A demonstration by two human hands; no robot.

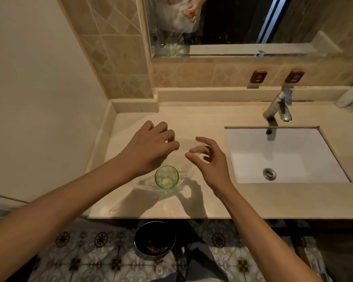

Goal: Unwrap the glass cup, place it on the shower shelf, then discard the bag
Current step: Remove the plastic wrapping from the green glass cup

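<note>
While the ribbed green glass cup stands upright on the beige stone surface, your left hand and right hand pinch the clear, crinkled bag above it.

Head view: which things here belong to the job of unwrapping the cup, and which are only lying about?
Belong to the job:
- green glass cup, upright on the counter
- clear plastic bag, pinched by the left hand and the right hand
- dark waste bin on the floor, likely for the bag

Only lying about:
- sink
- faucet
- mirror
</note>
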